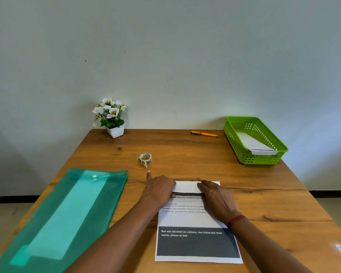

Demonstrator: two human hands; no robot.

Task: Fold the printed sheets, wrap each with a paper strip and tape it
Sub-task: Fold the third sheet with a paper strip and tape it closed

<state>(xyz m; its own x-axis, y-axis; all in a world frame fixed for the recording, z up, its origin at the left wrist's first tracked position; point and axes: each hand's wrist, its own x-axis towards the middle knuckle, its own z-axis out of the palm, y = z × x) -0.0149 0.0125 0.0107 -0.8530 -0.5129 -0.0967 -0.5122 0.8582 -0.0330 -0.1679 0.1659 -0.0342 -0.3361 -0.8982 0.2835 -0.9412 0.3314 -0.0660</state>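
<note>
Head view: a printed sheet (195,221) lies flat on the wooden table (264,184) near its front edge, with a dark grey band of white lettering across its near end. Its far end is folded back, white side up. The left hand (158,191) and right hand (217,200) press there with flat fingers, gripping nothing. Beyond them stands a tape roll (145,159). Farther right, a green basket (250,159) holds white folded paper (250,142).
</note>
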